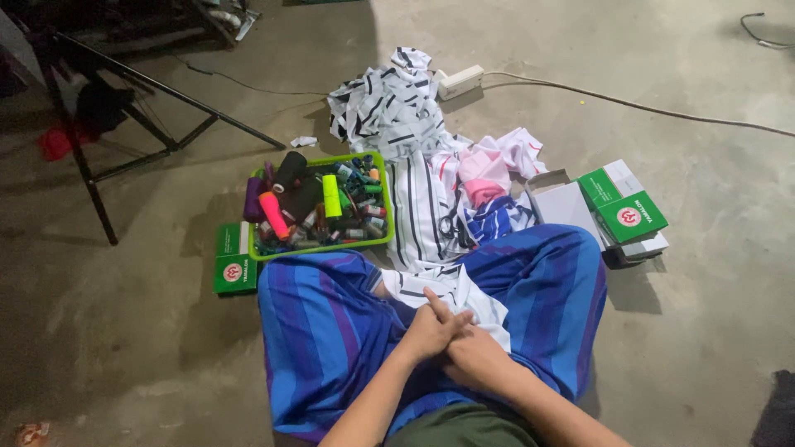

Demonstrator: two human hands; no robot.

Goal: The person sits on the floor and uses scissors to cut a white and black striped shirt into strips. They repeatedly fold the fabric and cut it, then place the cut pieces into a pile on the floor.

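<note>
My left hand [431,329] and right hand [474,354] rest pressed together, holding nothing, on striped cloth [451,290] across my lap; the thread basket [319,247] sits within reach at my left knee.

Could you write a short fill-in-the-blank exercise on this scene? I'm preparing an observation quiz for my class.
1. The thread spools sit in a ____ plastic basket.
2. The left hand and right hand rest on striped ____ in the lap.
3. The green-and-white boxes lie to the person's ____.
4. The white power strip lies on the bare ____.

Missing words: green; fabric; right; floor
</note>
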